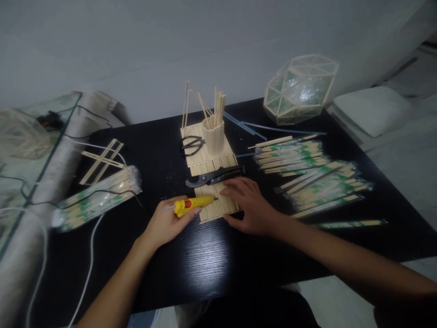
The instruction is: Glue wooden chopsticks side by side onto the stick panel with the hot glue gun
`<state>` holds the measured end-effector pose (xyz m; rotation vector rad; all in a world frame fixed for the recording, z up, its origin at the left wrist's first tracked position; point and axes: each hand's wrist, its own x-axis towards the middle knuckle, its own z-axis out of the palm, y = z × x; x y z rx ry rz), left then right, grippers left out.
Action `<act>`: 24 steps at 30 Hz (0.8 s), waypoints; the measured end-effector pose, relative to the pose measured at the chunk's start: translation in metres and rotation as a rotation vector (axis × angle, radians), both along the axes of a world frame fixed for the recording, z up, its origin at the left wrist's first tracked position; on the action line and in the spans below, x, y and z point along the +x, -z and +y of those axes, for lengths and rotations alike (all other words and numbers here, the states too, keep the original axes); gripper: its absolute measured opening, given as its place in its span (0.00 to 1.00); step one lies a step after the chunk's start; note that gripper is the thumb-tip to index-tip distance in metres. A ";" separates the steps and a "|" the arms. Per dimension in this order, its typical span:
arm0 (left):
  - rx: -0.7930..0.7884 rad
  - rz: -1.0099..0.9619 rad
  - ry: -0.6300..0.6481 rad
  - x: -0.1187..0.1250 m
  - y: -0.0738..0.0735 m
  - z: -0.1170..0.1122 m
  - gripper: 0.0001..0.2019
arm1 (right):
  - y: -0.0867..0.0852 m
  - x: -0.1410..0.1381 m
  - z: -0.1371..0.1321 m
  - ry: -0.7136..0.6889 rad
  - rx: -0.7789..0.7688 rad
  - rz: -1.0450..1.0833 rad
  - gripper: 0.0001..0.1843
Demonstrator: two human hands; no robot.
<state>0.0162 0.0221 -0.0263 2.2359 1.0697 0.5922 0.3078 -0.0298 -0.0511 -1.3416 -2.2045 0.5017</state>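
Observation:
My left hand [169, 222] is closed around a yellow glue gun [191, 205], whose nozzle points right onto a flat mat of wooden sticks [218, 205]. My right hand [249, 205] lies flat with fingers spread, pressing on the right part of that mat. Black pliers [213, 176] lie just beyond the mat. Farther back, a second stick panel [205, 152] carries a stick cup [213, 134] holding several loose sticks, with black scissors [191, 145] beside it.
Wrapped chopstick packs [307, 175] spread across the right of the black table [205, 264]. A bagged bundle [97, 200] and a stick cross [102, 159] lie left. A faceted stick-and-film dome [300, 89] stands at the back right. A white cable [90, 255] runs off the left front.

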 end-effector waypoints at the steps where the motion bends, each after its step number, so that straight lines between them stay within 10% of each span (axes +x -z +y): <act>1: -0.002 0.003 0.002 0.000 0.000 0.000 0.20 | 0.000 0.000 0.000 0.001 -0.001 0.001 0.28; 24: 0.006 0.017 0.010 -0.001 0.001 0.001 0.20 | -0.001 0.001 0.000 0.002 -0.016 0.006 0.28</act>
